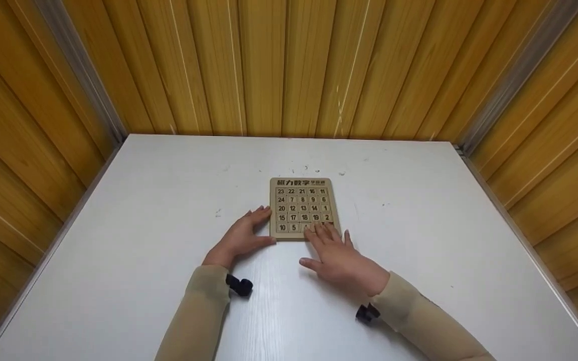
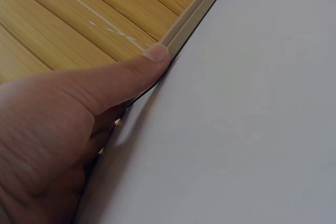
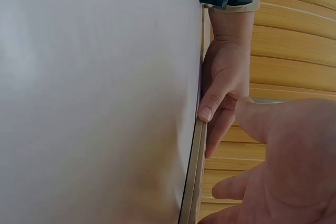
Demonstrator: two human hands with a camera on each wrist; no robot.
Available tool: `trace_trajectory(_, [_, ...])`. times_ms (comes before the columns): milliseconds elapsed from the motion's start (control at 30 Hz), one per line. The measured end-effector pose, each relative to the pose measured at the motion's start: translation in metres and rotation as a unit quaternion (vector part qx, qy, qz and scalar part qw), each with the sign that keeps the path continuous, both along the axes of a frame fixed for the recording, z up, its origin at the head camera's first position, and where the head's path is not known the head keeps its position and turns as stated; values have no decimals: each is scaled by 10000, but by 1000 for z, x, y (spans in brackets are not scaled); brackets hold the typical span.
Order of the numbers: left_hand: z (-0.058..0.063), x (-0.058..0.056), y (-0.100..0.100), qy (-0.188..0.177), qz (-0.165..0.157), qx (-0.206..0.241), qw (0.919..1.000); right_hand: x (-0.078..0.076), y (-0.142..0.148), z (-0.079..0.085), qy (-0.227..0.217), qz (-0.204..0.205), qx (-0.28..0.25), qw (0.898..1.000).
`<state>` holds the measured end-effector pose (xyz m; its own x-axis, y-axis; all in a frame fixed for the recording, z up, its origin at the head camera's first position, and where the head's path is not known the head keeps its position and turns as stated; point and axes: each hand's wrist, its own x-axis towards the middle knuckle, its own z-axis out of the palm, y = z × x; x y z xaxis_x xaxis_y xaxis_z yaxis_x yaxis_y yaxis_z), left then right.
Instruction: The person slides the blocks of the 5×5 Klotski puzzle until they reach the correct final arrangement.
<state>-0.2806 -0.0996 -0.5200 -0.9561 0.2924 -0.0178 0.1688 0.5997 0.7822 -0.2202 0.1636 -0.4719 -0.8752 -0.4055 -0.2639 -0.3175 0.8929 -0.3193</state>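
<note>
A wooden sliding number puzzle (image 1: 303, 203) lies flat on the white table, its numbered tiles in rows under a dark printed heading. My left hand (image 1: 239, 236) holds it by the near left corner, thumb at the near edge and fingers along the left side. In the left wrist view the thumb (image 2: 128, 77) presses against the board's edge. My right hand (image 1: 341, 260) reaches over the near right part, with extended fingers on the bottom-row tiles and covering some of them. Its thumb stands apart from the board. A dark gap shows just under tile 2.
The white table (image 1: 168, 190) has small dark marks beyond the puzzle. Yellow wood-look panels (image 1: 299, 65) rise behind it and at both sides. Each sleeve cuff carries a small black camera, one on the left wrist (image 1: 239, 286).
</note>
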Motion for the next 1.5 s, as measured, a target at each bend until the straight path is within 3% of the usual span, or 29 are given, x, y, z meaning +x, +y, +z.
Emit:
trace_trajectory(633, [1,-1,1,14,20,-20,10000,0,14,1,0,-26,-94,10000])
trace_trajectory(1100, [0,0,0,-23,17,40,10000,1,28,2,-36,-259,-169,9995])
trace_trajectory(1500, [0,-1,1,23,-5,-26,10000,3,10,5,-10,-53,-237,9997])
